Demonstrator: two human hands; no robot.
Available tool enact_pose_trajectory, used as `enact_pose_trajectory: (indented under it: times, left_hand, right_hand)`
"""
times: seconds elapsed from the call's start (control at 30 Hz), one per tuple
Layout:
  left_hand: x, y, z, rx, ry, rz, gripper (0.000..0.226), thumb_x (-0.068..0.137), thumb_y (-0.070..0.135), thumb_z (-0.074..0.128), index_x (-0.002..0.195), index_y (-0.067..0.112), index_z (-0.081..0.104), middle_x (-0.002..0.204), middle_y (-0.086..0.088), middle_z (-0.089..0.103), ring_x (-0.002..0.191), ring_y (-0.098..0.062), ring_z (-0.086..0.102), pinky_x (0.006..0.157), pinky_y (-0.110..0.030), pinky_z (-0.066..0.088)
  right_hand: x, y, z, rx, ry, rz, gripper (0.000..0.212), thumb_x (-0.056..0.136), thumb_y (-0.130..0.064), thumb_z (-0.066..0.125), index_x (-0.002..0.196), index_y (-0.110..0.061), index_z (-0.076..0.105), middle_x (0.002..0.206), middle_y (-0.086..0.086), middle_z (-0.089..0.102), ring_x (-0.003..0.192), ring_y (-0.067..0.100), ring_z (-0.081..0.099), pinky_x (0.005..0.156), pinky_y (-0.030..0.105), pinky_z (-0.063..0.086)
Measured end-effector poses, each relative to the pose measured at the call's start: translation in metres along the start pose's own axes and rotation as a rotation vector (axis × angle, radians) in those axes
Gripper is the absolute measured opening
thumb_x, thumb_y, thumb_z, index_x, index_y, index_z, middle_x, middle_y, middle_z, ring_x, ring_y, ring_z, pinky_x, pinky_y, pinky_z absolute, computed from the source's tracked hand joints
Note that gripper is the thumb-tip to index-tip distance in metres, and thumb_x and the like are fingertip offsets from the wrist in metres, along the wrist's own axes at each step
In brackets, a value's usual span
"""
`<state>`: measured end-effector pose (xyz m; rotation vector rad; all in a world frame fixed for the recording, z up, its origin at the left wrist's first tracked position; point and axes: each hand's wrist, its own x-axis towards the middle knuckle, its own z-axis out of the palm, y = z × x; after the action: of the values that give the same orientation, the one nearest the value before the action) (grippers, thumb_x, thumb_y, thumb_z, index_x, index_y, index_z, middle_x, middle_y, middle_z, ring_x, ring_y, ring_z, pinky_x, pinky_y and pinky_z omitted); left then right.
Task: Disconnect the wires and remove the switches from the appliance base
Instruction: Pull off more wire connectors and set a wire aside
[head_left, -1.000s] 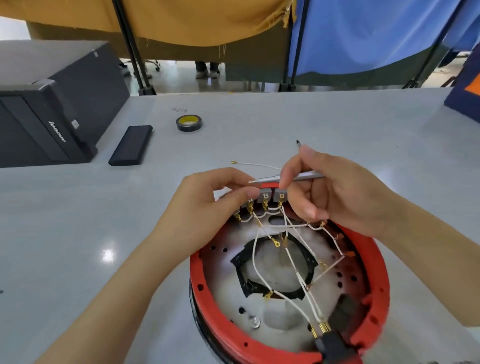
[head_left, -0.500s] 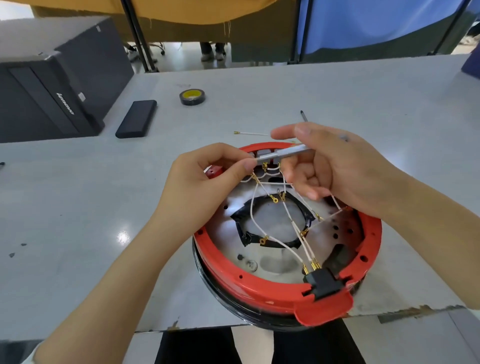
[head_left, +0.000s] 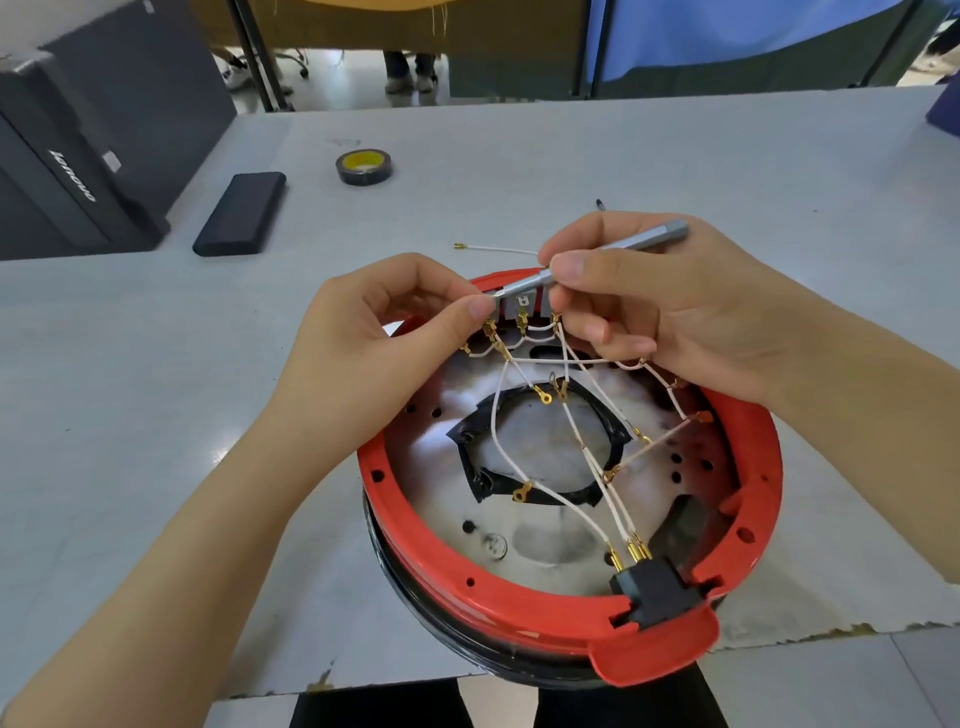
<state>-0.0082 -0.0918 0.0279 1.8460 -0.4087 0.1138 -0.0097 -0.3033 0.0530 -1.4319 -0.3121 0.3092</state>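
Switches (head_left: 522, 306) are sitting at the far rim of the red appliance base (head_left: 519, 613), just under both sets of fingers. Right hand (head_left: 691, 312) is gripping a slim metal tool (head_left: 597, 260); left hand (head_left: 384, 358) is pinching near its tip. Levering gently at each terminal should spare the wires (head_left: 571, 431).

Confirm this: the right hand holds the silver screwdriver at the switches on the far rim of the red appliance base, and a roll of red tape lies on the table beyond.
Not quite. In the head view the tape roll is black with a yellow core, not red. The rest stands: the right hand holds the silver screwdriver at the switches on the far rim of the red appliance base.
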Motion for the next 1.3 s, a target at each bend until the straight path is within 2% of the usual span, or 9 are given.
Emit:
enact_pose_trajectory:
  times: [0.3, 0.47, 0.8, 0.87, 0.93, 0.97, 1.07, 1.2, 1.3]
  left_hand:
    - [0.009, 0.001, 0.0, 0.214, -0.078, 0.105, 0.016, 0.087, 0.021, 0.068, 0.075, 0.03, 0.065, 0.079, 0.012, 0.069, 0.076, 0.001, 0.063, 0.073, -0.003, 0.041]
    - [0.013, -0.003, 0.0, 0.19, -0.102, 0.103, 0.012, 0.09, 0.025, 0.065, 0.079, 0.029, 0.066, 0.079, 0.012, 0.07, 0.078, -0.001, 0.065, 0.074, -0.006, 0.043]
    - [0.017, -0.015, 0.001, -0.024, -0.06, -0.03, 0.007, 0.085, 0.034, 0.063, 0.081, 0.032, 0.068, 0.094, 0.016, 0.069, 0.088, -0.003, 0.067, 0.079, -0.013, 0.048]
    - [0.018, -0.018, 0.0, -0.058, -0.015, -0.075, 0.006, 0.083, 0.036, 0.063, 0.085, 0.036, 0.069, 0.101, 0.016, 0.069, 0.093, -0.004, 0.066, 0.086, -0.022, 0.051]
    - [0.019, -0.021, 0.001, -0.113, -0.005, -0.145, 0.016, 0.083, 0.031, 0.061, 0.096, 0.036, 0.068, 0.105, 0.009, 0.07, 0.101, -0.014, 0.066, 0.093, -0.042, 0.052]
    - [0.019, -0.022, 0.001, -0.141, -0.011, -0.171, 0.02, 0.085, 0.026, 0.06, 0.102, 0.034, 0.067, 0.107, 0.009, 0.07, 0.104, -0.014, 0.066, 0.093, -0.043, 0.052]
    - [0.02, -0.023, 0.001, -0.217, -0.041, -0.222, 0.028, 0.094, 0.006, 0.053, 0.11, 0.025, 0.066, 0.107, 0.014, 0.072, 0.101, -0.003, 0.066, 0.086, -0.019, 0.052]
    - [0.021, -0.025, 0.001, -0.262, -0.058, -0.269, 0.034, 0.096, 0.002, 0.046, 0.11, 0.024, 0.066, 0.11, 0.013, 0.071, 0.103, -0.004, 0.066, 0.089, -0.022, 0.051]
    - [0.021, -0.025, 0.001, -0.306, -0.078, -0.296, 0.034, 0.096, 0.002, 0.044, 0.108, 0.023, 0.069, 0.105, 0.01, 0.073, 0.094, -0.009, 0.07, 0.075, -0.019, 0.055]
  right_hand:
    - [0.013, -0.002, 0.001, -0.099, 0.068, 0.009, 0.012, 0.079, -0.019, 0.065, 0.081, -0.01, 0.058, 0.065, 0.006, 0.063, 0.045, 0.012, 0.045, 0.034, 0.017, 0.027]
    - [0.019, -0.001, 0.002, -0.083, 0.104, -0.03, 0.017, 0.089, -0.015, 0.06, 0.074, -0.011, 0.054, 0.063, 0.007, 0.065, 0.041, 0.012, 0.046, 0.033, 0.017, 0.027]
    - [0.023, 0.004, 0.001, -0.057, 0.116, -0.061, 0.012, 0.079, -0.021, 0.064, 0.072, -0.014, 0.057, 0.066, 0.01, 0.068, 0.041, 0.013, 0.049, 0.033, 0.016, 0.031]
    - [0.023, 0.002, 0.0, -0.12, 0.117, -0.054, 0.013, 0.08, -0.021, 0.065, 0.074, -0.012, 0.056, 0.067, 0.01, 0.069, 0.043, 0.015, 0.05, 0.034, 0.017, 0.032]
    - [0.024, 0.0, -0.001, -0.23, 0.124, -0.054, 0.014, 0.084, -0.017, 0.065, 0.076, -0.009, 0.056, 0.067, 0.01, 0.069, 0.045, 0.018, 0.05, 0.035, 0.019, 0.033]
    - [0.025, -0.001, -0.001, -0.271, 0.127, -0.055, 0.014, 0.086, -0.014, 0.064, 0.077, -0.008, 0.056, 0.067, 0.01, 0.069, 0.047, 0.02, 0.05, 0.036, 0.019, 0.033]
    - [0.028, 0.003, -0.001, -0.283, 0.137, -0.037, 0.014, 0.09, -0.003, 0.06, 0.076, -0.006, 0.056, 0.064, 0.01, 0.067, 0.049, 0.023, 0.05, 0.036, 0.02, 0.034]
    - [0.029, 0.011, -0.002, -0.294, 0.128, -0.001, 0.016, 0.088, 0.0, 0.061, 0.074, -0.006, 0.055, 0.06, 0.008, 0.065, 0.047, 0.019, 0.052, 0.035, 0.02, 0.035]
    - [0.03, 0.013, -0.004, -0.279, 0.117, 0.007, 0.01, 0.079, -0.009, 0.063, 0.073, -0.007, 0.055, 0.059, 0.009, 0.065, 0.046, 0.02, 0.053, 0.035, 0.021, 0.035]
